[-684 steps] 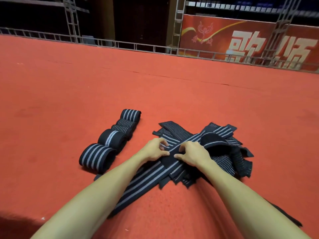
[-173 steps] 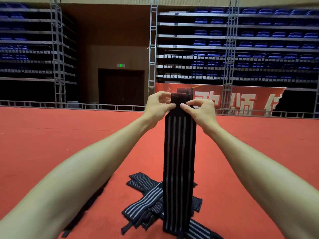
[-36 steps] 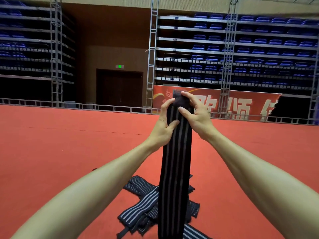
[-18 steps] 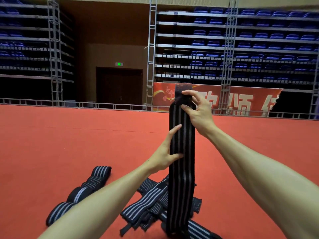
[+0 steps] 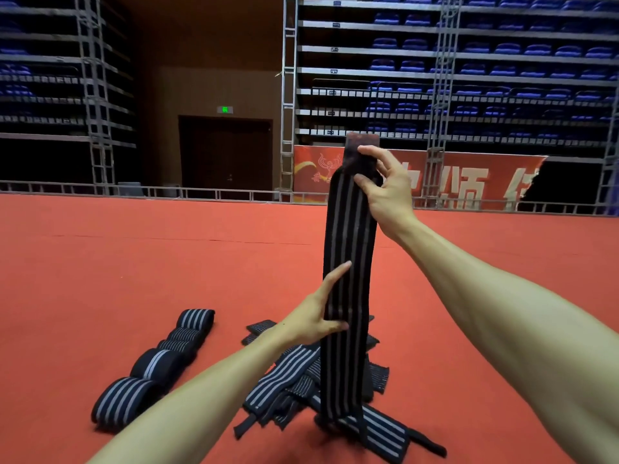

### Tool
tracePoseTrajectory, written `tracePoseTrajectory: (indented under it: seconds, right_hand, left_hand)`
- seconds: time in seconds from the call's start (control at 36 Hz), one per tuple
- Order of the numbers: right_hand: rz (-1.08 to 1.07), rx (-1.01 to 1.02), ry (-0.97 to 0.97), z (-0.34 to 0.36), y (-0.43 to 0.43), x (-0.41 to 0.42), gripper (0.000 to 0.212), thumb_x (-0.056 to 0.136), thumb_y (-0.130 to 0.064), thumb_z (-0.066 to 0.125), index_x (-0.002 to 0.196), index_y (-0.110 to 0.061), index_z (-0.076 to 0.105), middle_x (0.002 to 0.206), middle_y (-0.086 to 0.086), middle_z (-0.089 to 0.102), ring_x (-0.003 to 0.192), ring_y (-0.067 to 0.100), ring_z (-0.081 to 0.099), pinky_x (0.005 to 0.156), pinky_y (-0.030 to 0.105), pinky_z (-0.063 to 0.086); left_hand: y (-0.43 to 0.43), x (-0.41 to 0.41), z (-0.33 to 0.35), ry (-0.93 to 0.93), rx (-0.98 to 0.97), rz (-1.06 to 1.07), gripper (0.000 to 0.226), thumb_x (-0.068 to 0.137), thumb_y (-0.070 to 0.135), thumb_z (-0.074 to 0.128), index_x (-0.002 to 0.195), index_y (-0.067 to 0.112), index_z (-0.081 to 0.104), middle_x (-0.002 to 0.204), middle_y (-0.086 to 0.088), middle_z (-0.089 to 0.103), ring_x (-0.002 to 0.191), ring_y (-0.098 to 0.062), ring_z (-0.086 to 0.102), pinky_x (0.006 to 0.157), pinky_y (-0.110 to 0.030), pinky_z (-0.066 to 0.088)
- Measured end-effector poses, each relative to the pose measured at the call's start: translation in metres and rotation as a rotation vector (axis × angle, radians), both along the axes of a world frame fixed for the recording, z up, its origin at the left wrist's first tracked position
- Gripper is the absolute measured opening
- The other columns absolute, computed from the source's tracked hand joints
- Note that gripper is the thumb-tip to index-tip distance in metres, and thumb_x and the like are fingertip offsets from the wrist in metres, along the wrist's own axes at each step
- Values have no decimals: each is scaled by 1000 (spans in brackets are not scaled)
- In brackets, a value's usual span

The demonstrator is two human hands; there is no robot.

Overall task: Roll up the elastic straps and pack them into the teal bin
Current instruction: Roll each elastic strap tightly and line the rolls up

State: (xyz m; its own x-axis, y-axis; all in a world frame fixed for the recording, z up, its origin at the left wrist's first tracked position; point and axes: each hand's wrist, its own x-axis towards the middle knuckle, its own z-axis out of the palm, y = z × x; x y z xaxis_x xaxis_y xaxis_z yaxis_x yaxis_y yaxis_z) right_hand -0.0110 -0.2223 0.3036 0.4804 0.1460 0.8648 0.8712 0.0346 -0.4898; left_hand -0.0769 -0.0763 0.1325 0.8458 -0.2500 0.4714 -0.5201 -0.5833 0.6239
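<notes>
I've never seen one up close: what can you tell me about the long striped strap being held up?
The strap is a long black band with grey lengthwise stripes, seemingly woven elastic, with a plain dark patch at its top end. It hangs upright, unrolled. The right hand pinches it near the top; the left hand holds its left edge lower down, thumb in front. Its bottom end reaches the pile of loose straps on the red floor.

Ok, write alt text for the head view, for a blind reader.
A person holds a black grey-striped elastic strap upright: right hand pinches its top, left hand grips it lower down. Loose straps and rolled straps lie on the red floor.
</notes>
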Motion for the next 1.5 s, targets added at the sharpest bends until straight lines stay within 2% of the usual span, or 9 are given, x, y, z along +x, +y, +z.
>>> tracePoseTrajectory:
  seconds: [0.17, 0.31, 0.5, 0.67, 0.75, 0.97, 1.25, 1.42, 1.5]
  right_hand:
    - [-8, 15, 14, 1, -1, -2, 42, 88, 8, 62, 124, -14, 61, 114, -10, 63, 106, -10, 58, 97, 18, 48]
    - [-25, 82, 31, 0, 1, 0, 42, 88, 8, 62, 125, -13, 61, 119, -5, 64, 114, 5, 59, 101, 27, 50]
    - [-23, 127, 37, 5, -1, 3, 42, 88, 7, 62, 122, -17, 61, 119, -3, 65, 115, 8, 61, 103, 33, 50]
    - [-51, 130, 42, -4, -1, 5, 42, 89, 5, 62, 125, -17, 60, 122, -3, 65, 116, 8, 60, 102, 30, 50]
    - [-54, 129, 48, -9, -1, 4, 43, 88, 5, 61, 125, -18, 60, 122, -4, 64, 116, 8, 59, 102, 31, 50]
    - [-63, 30, 70, -45, 2, -2, 42, 87, 6, 63, 123, -15, 61, 117, -13, 62, 110, -2, 57, 100, 14, 44]
    - [-27, -45, 168, -117, 11, -12, 42, 86, 7, 64, 122, -15, 62, 118, -8, 63, 113, 8, 57, 102, 23, 46]
    - [-26, -77, 229, -167, 21, -7, 43, 84, 7, 65, 120, -16, 63, 119, -4, 64, 115, 13, 59, 105, 33, 46]
    - [-45, -153, 246, -188, 23, -4, 41, 85, 5, 66, 122, -13, 63, 118, -7, 62, 113, 10, 56, 101, 15, 42]
  left_hand:
    - [1, 1, -13, 48, -6, 49, 96, 92, 5, 65, 139, 69, 12, 142, 40, 27, 136, 7, 36, 108, -9, 30]
    - [3, -3, -22, 105, 60, 36, 100, 90, 10, 69, 138, 71, 6, 147, 37, 19, 130, 24, 27, 107, -3, 26]
    - [10, -3, -41, 162, 83, 106, 100, 91, 8, 67, 135, 72, 5, 149, 19, 28, 138, -4, 37, 112, -18, 32]
    - [4, -7, -43, 172, 15, 120, 101, 88, 8, 71, 141, 65, 6, 151, 22, 23, 136, 4, 31, 103, -2, 29]
    - [0, -13, -46, 197, -78, 100, 102, 84, 7, 73, 145, 60, 11, 158, 16, 22, 142, -4, 32, 112, -16, 32]
    - [-13, -42, -61, 490, -421, 65, 95, 82, -8, 71, 143, 51, 28, 131, -5, 59, 108, -29, 68, 86, -62, 54]
    - [-18, -76, -88, 644, -772, 78, 73, 86, -13, 65, 143, 25, 39, 103, -10, 69, 78, -18, 71, 61, -29, 58]
    - [-10, -75, -119, 692, -627, 182, 75, 84, -12, 68, 138, 31, 39, 109, -14, 64, 84, -22, 69, 76, -43, 60]
    - [-6, -71, -142, 647, -462, 357, 74, 79, -5, 76, 131, 29, 36, 97, -11, 55, 78, -24, 61, 79, -51, 56]
